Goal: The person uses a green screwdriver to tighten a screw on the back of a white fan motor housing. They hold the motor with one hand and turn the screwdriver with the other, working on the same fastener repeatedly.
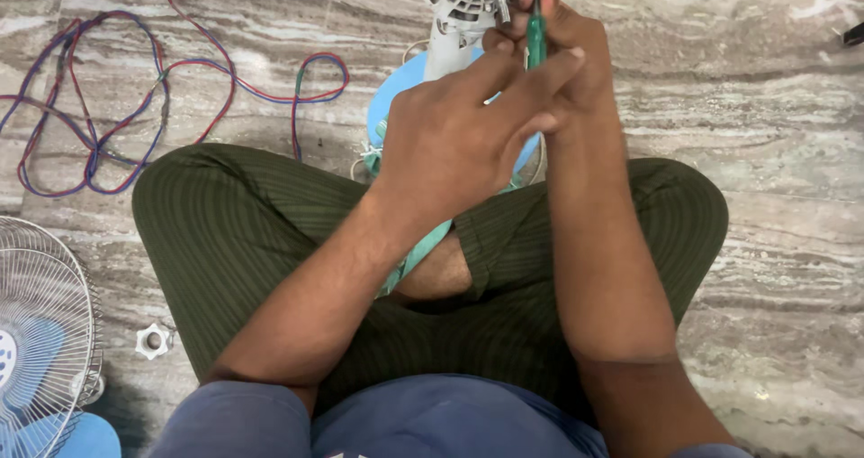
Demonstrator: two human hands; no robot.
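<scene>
Looking down, I see first the floor [774, 242], a polished stone with grey and brown veins, smooth and a little shiny. On it I sit cross-legged in dark green trousers [243, 233] with fine ribbed stripes. At the left edge lies a round wire fan guard [40, 332], thin white metal rods over pale blue blades. Further up on the left, a loose bundle of red, blue and purple wires [117, 107] curls over the stone.

Between my knees stands the round light blue fan base [396, 89], and from it rises the white plastic fan motor housing [463, 8] with vent slots and a short metal shaft, at the top edge of the view.

My right hand [571, 53] is clenched around a screwdriver [536, 35] with a translucent green handle, held upright just beside the motor. My left hand [459, 134] has its fingers stretched over the right one and touches the same handle; I cannot tell if it really grips.

Near my left knee lies a small white plastic nut [153, 340] with a scalloped edge.
</scene>
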